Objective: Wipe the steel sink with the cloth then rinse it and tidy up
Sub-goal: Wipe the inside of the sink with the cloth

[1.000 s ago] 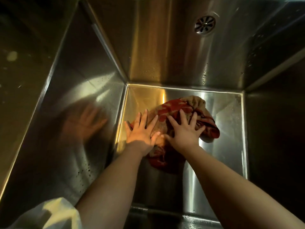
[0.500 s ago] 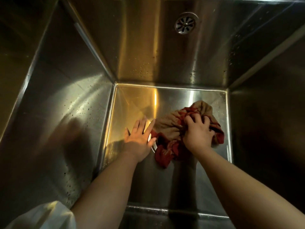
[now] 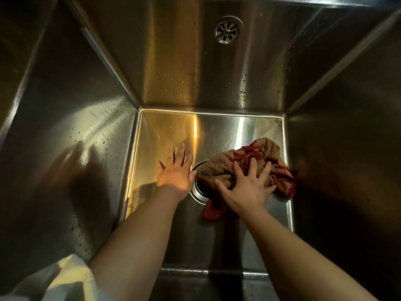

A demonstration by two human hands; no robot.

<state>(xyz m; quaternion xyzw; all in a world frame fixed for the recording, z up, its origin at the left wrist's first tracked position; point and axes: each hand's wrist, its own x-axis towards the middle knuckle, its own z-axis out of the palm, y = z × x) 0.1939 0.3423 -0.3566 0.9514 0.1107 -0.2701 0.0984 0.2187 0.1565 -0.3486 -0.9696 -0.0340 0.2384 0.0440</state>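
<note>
1. Sleeve (image 3: 65,276) – white fabric, loose, creased; lower-left corner, one fold lit warm yellow.
2. Overflow grille (image 3: 226,32) – round, chrome, radial slots, ctr screw; high on far wall of sink (image 3: 173,61), right of ctr.
3. Water droplets (image 3: 243,92) – small, scattered on far wall & left wall.
4. Dark surface (image 3: 13,40) – beyond rim, upper left; detail not legible.
</note>
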